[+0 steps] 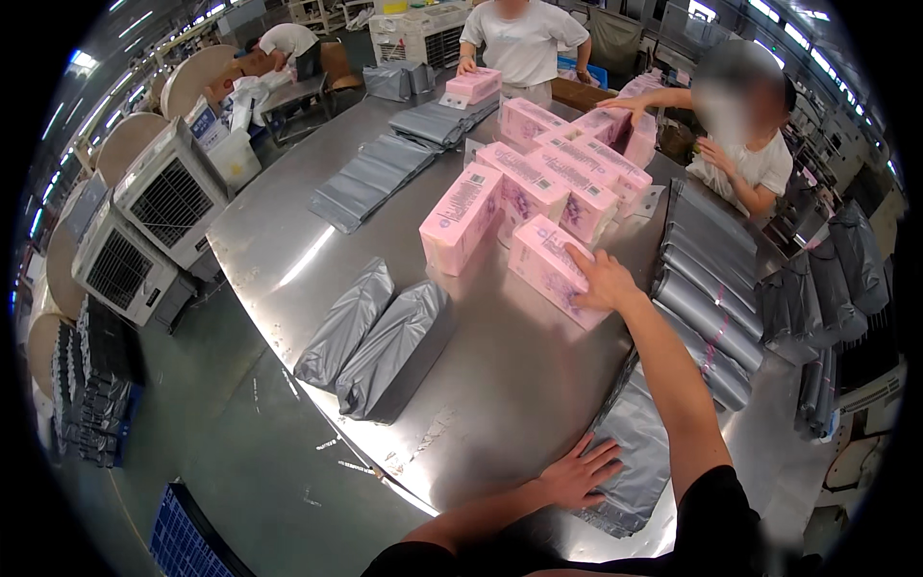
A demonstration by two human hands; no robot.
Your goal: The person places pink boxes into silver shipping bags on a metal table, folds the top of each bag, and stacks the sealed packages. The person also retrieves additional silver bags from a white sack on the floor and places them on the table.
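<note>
My right hand [604, 281] reaches forward and grips the near right end of a pink tissue pack [548, 258], fingers over its top and side. The pack lies on the metal table beside a cluster of similar pink packs [524, 178]. Low in the view, my left hand [583, 475] rests with its fingers spread on a flat grey plastic bag [630, 462] at the table's near edge. Two filled grey bags [396, 351] lie left of my hands. To the right of my right forearm is a row of overlapping grey bags [707, 288].
Across the metal table [288, 250], one co-worker [524, 43] touches a pink pack; another [755, 144] reaches to the cluster from the right. Flat grey bags [373, 178] lie at the far left. Air coolers [135, 250] stand beyond the left edge; a blue crate [187, 529] is on the floor.
</note>
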